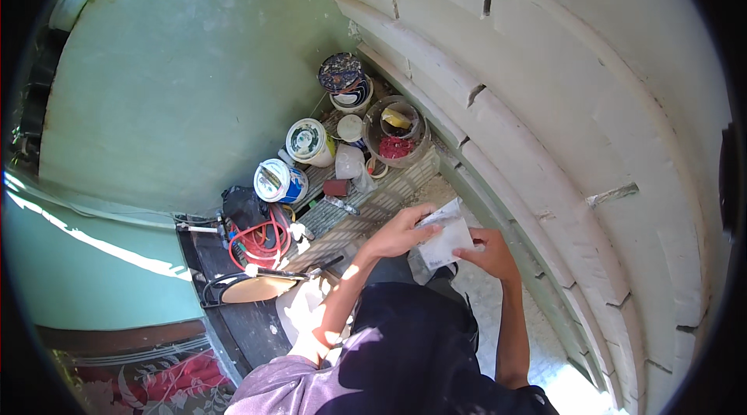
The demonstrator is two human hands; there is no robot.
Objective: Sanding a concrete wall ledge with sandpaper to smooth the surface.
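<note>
2 hands [401, 231] [492, 255] hold a white sheet [444, 245]; a bucket [373, 133] contains red material [396, 148].

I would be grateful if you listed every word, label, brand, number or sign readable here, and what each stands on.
No text is clear enough to quote.
White sheet, held in the left hand and right hand: small dark marks near its lower edge, too small and blurred to read.
Blue-and-white bucket: markings too small to read.
White bucket with a green-stained lid: coloured patches on its side, no lettering legible.
</note>
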